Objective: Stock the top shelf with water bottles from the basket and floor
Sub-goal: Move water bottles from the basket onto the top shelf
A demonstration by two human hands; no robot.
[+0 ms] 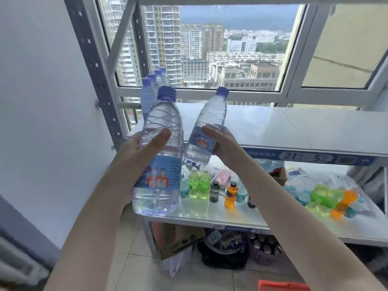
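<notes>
Water bottle [161,114] was gripped upright by the left hand [134,156] fingers; the right hand [224,143] fingers gripped a second bottle [212,114], leaning toward one o'clock, before the top shelf [283,127]

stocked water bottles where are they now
Head view: the stocked water bottles stand in a row at the top shelf's left end, behind the bottle in the left hand.

Blue strip [310,157] on the front edge of the top shelf [273,122]: white numerals "21" and "5"; the smaller characters beside them are too blurred to read. Tag [258,231] below the strip, on the lower shelf [195,210] edge: "24". Water bottle [159,175] label, left of the strip: red lettering cut off and unreadable.
</notes>
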